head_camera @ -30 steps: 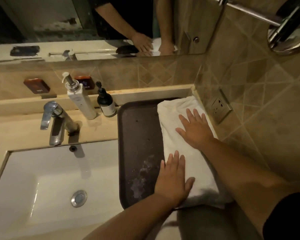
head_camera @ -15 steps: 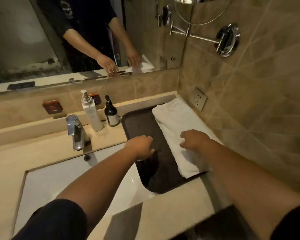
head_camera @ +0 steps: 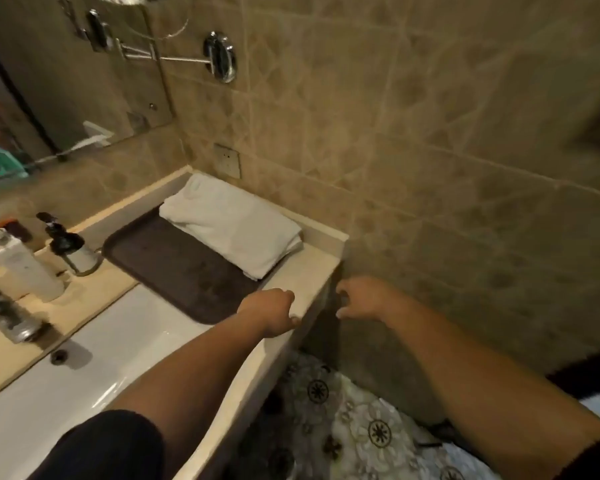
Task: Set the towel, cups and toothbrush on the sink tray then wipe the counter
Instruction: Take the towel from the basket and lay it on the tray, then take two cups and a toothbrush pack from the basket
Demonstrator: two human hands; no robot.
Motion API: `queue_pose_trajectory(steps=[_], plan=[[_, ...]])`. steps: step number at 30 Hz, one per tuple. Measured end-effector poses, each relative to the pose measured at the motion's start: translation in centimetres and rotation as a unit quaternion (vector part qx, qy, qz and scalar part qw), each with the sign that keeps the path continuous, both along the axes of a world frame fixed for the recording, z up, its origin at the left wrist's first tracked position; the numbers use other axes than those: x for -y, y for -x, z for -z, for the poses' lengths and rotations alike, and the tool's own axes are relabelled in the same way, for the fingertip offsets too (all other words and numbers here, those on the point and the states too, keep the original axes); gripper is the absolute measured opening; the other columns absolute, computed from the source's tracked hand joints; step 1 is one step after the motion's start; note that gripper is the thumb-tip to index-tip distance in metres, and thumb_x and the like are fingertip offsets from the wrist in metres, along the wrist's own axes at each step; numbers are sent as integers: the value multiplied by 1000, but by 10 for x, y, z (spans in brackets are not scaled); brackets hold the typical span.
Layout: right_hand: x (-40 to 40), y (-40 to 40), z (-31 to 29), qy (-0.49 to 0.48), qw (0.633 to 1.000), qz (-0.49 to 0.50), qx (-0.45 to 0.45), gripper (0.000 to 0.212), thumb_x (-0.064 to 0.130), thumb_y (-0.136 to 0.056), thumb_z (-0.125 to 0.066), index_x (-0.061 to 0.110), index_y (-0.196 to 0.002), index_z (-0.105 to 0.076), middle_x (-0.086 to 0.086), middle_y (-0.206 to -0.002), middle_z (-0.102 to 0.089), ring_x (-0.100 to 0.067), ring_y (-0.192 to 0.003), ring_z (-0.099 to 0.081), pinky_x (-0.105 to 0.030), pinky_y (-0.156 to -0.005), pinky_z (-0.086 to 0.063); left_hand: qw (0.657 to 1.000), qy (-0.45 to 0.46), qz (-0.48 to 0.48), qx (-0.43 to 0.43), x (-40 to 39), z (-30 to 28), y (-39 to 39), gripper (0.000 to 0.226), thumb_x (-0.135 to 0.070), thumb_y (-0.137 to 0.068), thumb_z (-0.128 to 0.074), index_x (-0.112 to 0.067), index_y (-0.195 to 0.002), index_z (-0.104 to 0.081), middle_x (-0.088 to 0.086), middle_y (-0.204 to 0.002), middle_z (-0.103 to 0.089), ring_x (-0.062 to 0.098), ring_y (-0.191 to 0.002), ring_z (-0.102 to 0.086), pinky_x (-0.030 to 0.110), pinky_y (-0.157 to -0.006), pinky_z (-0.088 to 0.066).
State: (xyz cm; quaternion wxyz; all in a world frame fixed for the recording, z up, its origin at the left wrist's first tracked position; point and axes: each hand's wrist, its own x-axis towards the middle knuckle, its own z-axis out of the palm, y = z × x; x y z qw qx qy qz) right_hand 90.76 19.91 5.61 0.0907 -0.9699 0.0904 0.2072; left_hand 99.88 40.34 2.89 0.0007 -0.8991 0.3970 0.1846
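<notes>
A folded white towel [head_camera: 234, 223] lies along the far right side of the dark brown tray [head_camera: 160, 254] on the beige counter [head_camera: 309, 268]. My left hand [head_camera: 271, 311] hovers at the counter's front right corner, fingers curled loosely, holding nothing. My right hand [head_camera: 362, 297] hangs past the counter's right end, in front of the tiled wall, fingers spread and curved, empty. No cups or toothbrush are in sight.
A white pump bottle [head_camera: 25, 268] and a black pump bottle [head_camera: 70, 247] stand left of the tray. The chrome tap [head_camera: 0, 317] and white basin [head_camera: 94, 358] are at the left. A wall socket [head_camera: 226, 159] sits above the towel. Patterned floor [head_camera: 354, 420] shows below.
Both hands have lifted off the towel and pulled back towards me and to the right, off the tray. My view has swung right, towards the tiled wall and the floor.
</notes>
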Motion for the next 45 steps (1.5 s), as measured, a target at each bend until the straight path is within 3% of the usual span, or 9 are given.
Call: queue_pose_trajectory(steps=[3, 6, 12, 17, 22, 26, 34, 40, 45], plan=[[40, 81, -6, 2, 998, 67, 17, 56, 45, -84, -69, 13, -128, -55, -12, -128, -60, -31, -113, -57, -37, -91, -48, 996, 9, 93, 11, 62, -7, 54, 48, -52, -89, -57, -18, -123, -53, 11, -124, -62, 32, -113, -59, 38, -84, -47], [76, 180, -6, -1, 987, 159, 12, 60, 50, -87, -64, 16, -134, -52, -10, -135, -56, -29, -119, -54, -37, -95, -44, 985, 22, 170, 16, 125, -12, 120, 51, -52, -89, -58, -18, -127, -54, 12, -127, -62, 31, -116, -60, 38, -90, -48], [122, 396, -2, 18, 948, 315, 33, 45, 51, -79, -65, 23, -114, -64, -4, -113, -67, -25, -98, -64, -38, -82, -54, 951, 57, 303, 6, 228, -4, 289, 51, -52, -93, -53, -21, -134, -51, 7, -131, -59, 28, -116, -57, 39, -86, -48], [140, 564, -1, 77, 922, 372, 75, 51, 45, -81, -65, 26, -128, -55, -6, -131, -59, -30, -114, -59, -41, -87, -49, 927, 136, 348, 10, 282, -3, 443, 27, -48, -89, -58, -23, -99, -55, 6, -106, -64, 29, -93, -64, 35, -63, -40], [150, 698, -5, 110, 889, 438, 79, 54, 48, -85, -62, 24, -131, -50, -6, -128, -56, -30, -114, -56, -41, -86, -49, 905, 162, 393, 5, 316, -4, 574, 34, -48, -90, -57, -21, -111, -57, 5, -114, -63, 28, -100, -63, 39, -74, -50], [158, 774, -13, 128, 864, 475, 105, 49, 48, -85, -62, 24, -127, -54, -5, -123, -58, -29, -112, -57, -43, -87, -50, 884, 174, 434, -4, 340, -5, 652, 38, -47, -91, -54, -18, -115, -56, 7, -115, -61, 30, -103, -61, 45, -83, -51], [199, 880, -2, 138, 829, 531, 111, 45, 46, -86, -61, 21, -124, -57, -7, -121, -58, -30, -111, -55, -46, -88, -48, 839, 204, 504, -7, 411, 19, 763, 43, -49, -93, -50, -17, -121, -54, 8, -113, -62, 30, -98, -62, 41, -70, -47], [257, 942, 18, 125, 819, 554, 84, 47, 48, -89, -57, 22, -128, -53, -5, -121, -56, -28, -113, -53, -46, -90, -46, 830, 229, 507, -28, 485, 35, 828, 29, -45, -92, -51, -18, -100, -54, 6, -99, -61, 30, -88, -62, 38, -63, -44], [313, 984, 35, 102, 813, 569, 70, 49, 47, -89, -57, 24, -132, -50, -4, -125, -55, -25, -116, -51, -45, -90, -46, 818, 239, 524, -12, 549, 41, 866, 26, -42, -93, -51, -17, -99, -55, 4, -98, -60, 25, -86, -60, 36, -63, -42]])
